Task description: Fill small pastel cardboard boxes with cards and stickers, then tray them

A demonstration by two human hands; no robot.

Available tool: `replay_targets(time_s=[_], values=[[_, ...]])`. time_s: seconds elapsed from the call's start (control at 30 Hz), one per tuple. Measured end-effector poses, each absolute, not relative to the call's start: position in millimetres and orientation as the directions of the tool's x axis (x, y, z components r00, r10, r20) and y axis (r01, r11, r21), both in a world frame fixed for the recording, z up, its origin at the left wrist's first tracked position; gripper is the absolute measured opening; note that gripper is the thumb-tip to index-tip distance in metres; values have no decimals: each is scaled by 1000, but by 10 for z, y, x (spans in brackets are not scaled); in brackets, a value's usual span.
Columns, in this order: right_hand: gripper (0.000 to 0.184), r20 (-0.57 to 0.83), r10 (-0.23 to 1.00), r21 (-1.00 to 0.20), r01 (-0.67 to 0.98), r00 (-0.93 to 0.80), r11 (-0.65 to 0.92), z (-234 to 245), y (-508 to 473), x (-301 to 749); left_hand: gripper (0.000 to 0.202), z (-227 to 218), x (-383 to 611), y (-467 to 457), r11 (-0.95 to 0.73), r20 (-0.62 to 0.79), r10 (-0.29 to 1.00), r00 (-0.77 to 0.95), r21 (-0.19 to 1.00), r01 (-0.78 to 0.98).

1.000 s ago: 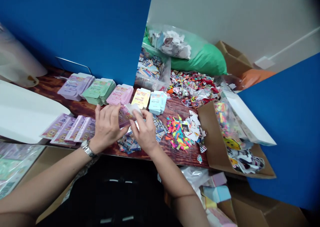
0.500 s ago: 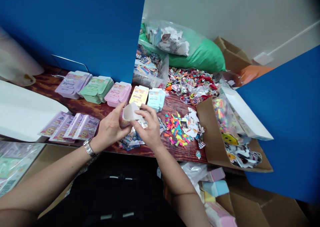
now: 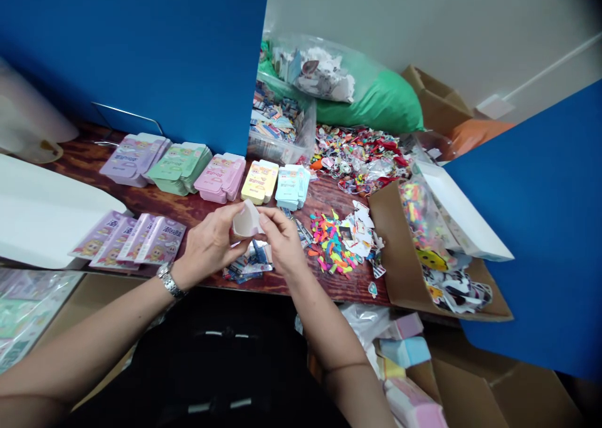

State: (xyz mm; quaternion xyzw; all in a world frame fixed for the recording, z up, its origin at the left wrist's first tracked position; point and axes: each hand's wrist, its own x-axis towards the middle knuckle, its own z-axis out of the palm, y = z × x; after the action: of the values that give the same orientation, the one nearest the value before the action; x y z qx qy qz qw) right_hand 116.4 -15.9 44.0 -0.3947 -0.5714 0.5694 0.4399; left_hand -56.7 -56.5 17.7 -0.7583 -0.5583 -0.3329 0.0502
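Observation:
A small card box [image 3: 245, 222], its white inside showing through the raised mouth, is held over the front of the table. My left hand [image 3: 210, 245] wraps round its left side, a metal watch [image 3: 169, 280] on the wrist. The thumb and fingers of my right hand [image 3: 283, 243] pinch the right edge of the box at its mouth. Under the hands lies a heap of small printed packets [image 3: 249, 263]. Just right of my right hand is a pile of bright neon pieces [image 3: 333, 243], with white cut-out stickers [image 3: 361, 230] beside it.
Stacks of flat boxes in purple [image 3: 132, 155], green [image 3: 177, 167], pink [image 3: 219, 176], yellow [image 3: 259, 180] and blue [image 3: 291, 186] line the back. Several filled purple boxes [image 3: 162, 243] lie at left. A cardboard carton [image 3: 395, 246] with bags stands right; a trinket heap [image 3: 355, 155] lies behind.
My right hand's fingers have drawn in from spread across the box opening to a pinch at its right edge. The box mouth has tilted slightly.

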Motion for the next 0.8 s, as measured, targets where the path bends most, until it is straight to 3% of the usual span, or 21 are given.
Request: replay_targets(time_s=[0.1,0.2,0.33,0.57,0.63,0.7,0.8], values=[[26,1,942,-1000,-22,-337,-6,464,-118,1171,86,173,-550,-573,-344,563,812,153,251,905],[19,139,953,-960,199,-269,197,525,-147,1175,96,187,-514,-571,-342,564,809,168,219,914],[21,366,876,-796,383,-312,469,584,-244,1162,103,210,-486,-565,-287,554,816,166,139,948],[46,514,788,-588,530,-339,612,328,-466,1095,104,216,-478,-568,-267,515,834,197,65,962],[47,532,778,-601,499,-334,625,268,-488,1095,100,250,-479,-563,-263,502,843,196,65,963],[43,493,819,-696,432,-295,574,248,-441,1125,95,313,-508,-552,-284,474,854,215,78,956],[38,309,942,-912,241,-133,333,249,-257,1197,102,411,-612,-524,-393,518,813,267,150,907]])
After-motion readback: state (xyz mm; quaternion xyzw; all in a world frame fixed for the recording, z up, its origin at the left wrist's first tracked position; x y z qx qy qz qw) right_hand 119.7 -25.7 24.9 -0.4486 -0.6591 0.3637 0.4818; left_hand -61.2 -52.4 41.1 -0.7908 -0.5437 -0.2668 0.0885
